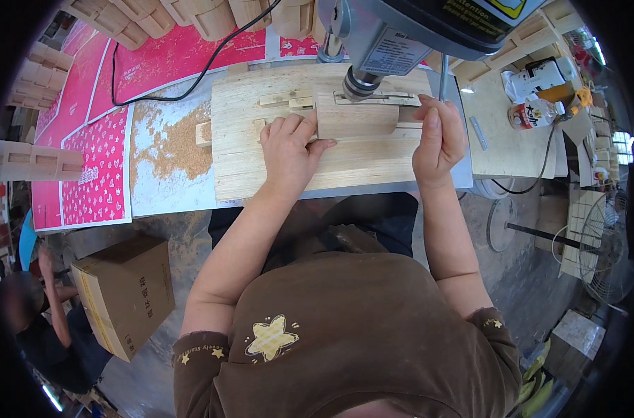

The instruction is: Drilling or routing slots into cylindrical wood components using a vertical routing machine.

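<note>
Evidently the wooden block (pixel 362 121) lay under the chuck (pixel 358 86), long axis left-to-right, immediately right of the nearer left hand (pixel 287 150), which touched its left end; grip undetermined. Right hand (pixel 440 143) curled round the metal lever (pixel 444 73). Print covered a pale machine label (pixel 393 52) and the carton (pixel 139 292).

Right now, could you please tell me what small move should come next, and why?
Probably a gentle pull on the lever: the right hand is at its end, the left hand rests against the block, and the chuck appears over it.
</note>
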The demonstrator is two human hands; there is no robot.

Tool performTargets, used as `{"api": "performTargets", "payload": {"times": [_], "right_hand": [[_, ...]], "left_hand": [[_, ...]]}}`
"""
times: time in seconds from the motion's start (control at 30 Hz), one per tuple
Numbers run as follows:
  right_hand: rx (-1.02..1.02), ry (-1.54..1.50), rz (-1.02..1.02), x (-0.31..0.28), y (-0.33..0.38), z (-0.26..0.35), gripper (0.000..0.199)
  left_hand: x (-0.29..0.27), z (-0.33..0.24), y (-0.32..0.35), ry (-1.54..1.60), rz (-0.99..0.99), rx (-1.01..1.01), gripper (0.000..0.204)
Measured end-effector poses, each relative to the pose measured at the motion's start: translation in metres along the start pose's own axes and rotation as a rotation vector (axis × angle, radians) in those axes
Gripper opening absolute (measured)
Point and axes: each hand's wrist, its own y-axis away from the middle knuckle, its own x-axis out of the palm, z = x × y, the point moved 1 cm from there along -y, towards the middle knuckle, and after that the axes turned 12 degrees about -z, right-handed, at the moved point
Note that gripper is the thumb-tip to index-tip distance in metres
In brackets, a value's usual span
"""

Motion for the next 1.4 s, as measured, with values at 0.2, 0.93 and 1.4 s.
{"api": "performTargets", "payload": {"times": [0.2,0.93,1.4], "right_hand": [[-0.160,-0.087,-0.056,-0.008,-0.031,0.013,0.009],[0.065,0.327,0.621,-0.022,-0.002,-0.029,0.025],[0.126,0.261,0.679,-0.034,0.007,0.003,0.031]], "left_hand": [[-0.002,0.005,0.003,-0.042,-0.008,-0.007,0.052],[-0.035,0.029,0.000,0.482,0.027,-0.375,0.034],[-0.126,0.025,-0.006,0.608,0.145,-1.118,0.036]]}}
